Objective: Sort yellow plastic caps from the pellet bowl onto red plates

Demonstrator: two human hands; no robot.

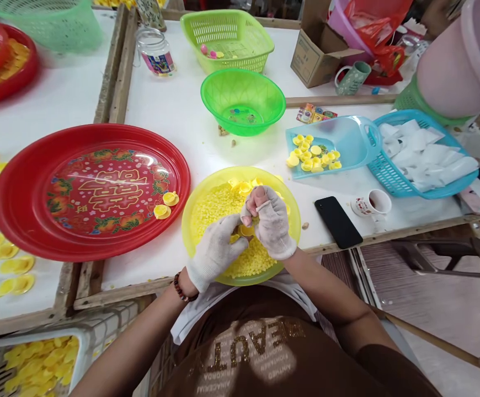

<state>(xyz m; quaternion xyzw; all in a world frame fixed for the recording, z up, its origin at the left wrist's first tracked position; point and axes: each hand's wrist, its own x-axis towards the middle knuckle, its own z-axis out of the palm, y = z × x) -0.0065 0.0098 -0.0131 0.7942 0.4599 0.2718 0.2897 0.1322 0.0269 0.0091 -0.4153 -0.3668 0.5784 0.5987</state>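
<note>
Both hands wear white gloves and meet above a yellow basin point(190, 220) full of small yellow pellets point(211, 212). My left hand point(217, 248) has its thumb and fingers curled around a small yellow plastic cup point(246, 230). Right beside it, my right hand point(272, 223) is closed, its bare fingertips pinched together over the cup; what they hold is hidden. More yellow cups point(244, 186) rest at the far side of the basin on the pellets. On the left, a large red tray point(95, 242) carries a few yellow cup pieces point(163, 211) near its right edge.
A green bowl point(243, 94) and a green basket point(227, 22) stand beyond the basin. To the right are a blue scoop tray point(347, 146) with yellow cups, a black phone point(338, 222), a mug point(371, 204) and a blue basket point(424, 190) of white pieces.
</note>
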